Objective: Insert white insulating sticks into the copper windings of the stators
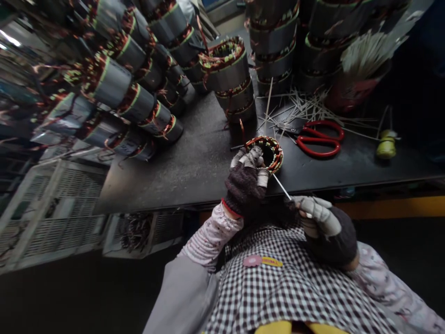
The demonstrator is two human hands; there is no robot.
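Note:
A motor stator (269,153) with copper windings stands near the front edge of the dark workbench (194,162). My left hand (247,178), in a dark fingerless glove with taped fingers, grips its near rim. My right hand (321,222), gloved the same way, pinches a thin white strip (281,187) that runs up to the stator's lower edge.
Stacks of wound stators (229,79) fill the bench's back and left. Red-handled scissors (318,138) lie right of the stator among scattered white strips (306,109). A red container of strips (358,74) and a yellow-green spool (385,146) sit at right. White plastic crates (52,213) stand below left.

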